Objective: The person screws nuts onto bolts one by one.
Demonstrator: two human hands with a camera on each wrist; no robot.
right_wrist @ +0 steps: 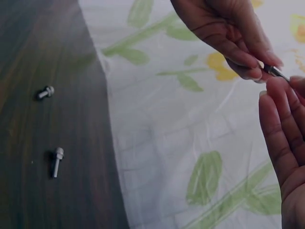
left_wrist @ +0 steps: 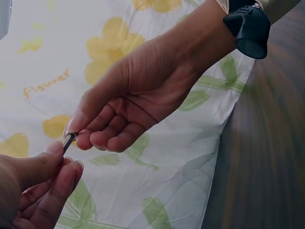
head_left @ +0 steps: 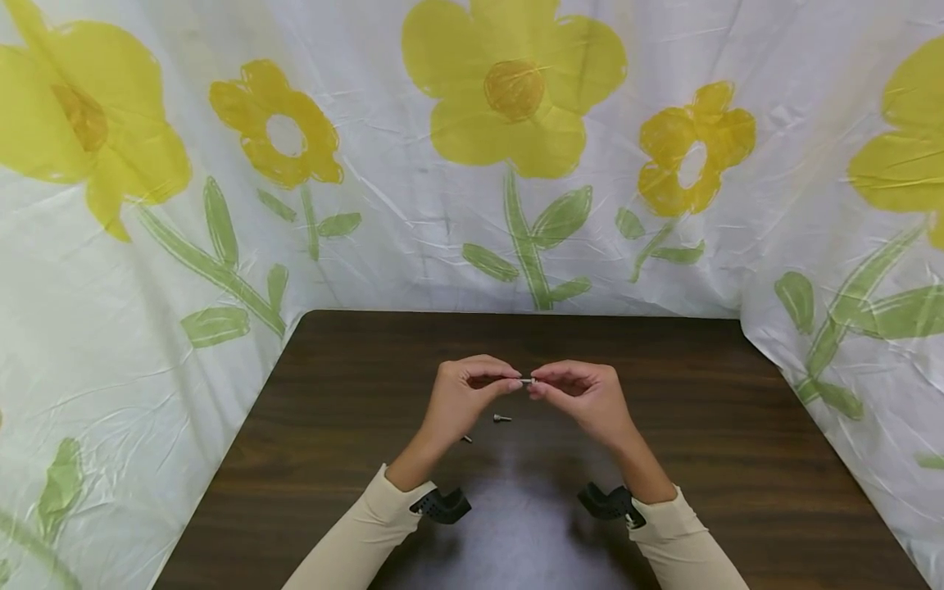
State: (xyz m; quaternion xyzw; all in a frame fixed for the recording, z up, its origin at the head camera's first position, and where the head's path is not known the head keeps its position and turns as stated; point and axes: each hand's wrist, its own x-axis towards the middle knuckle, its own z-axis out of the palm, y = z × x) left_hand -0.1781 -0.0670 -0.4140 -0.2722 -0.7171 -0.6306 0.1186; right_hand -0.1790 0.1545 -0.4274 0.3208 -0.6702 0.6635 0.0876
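Note:
Above the table, both hands meet at one small metal bolt (head_left: pixel 527 380). My left hand (head_left: pixel 472 396) pinches its one end between thumb and fingertips. From the other side my right hand (head_left: pixel 586 397) pinches the opposite end. In the right wrist view a dark, thicker part of the bolt (right_wrist: pixel 269 69) shows at the left fingertips; the fingertips hide its ends, so whether a nut is on it I cannot tell. Two more bolts lie on the table below the hands: one bolt (right_wrist: pixel 46 92) and a second, longer-looking bolt (right_wrist: pixel 57 162), each with a thick head end.
The dark wooden table (head_left: pixel 332 393) reaches back to a white cloth (head_left: pixel 383 246) printed with yellow flowers, which also hangs along both sides. A black wrist mount (head_left: pixel 445 506) sits on the left wrist, another black mount (head_left: pixel 606 501) on the right.

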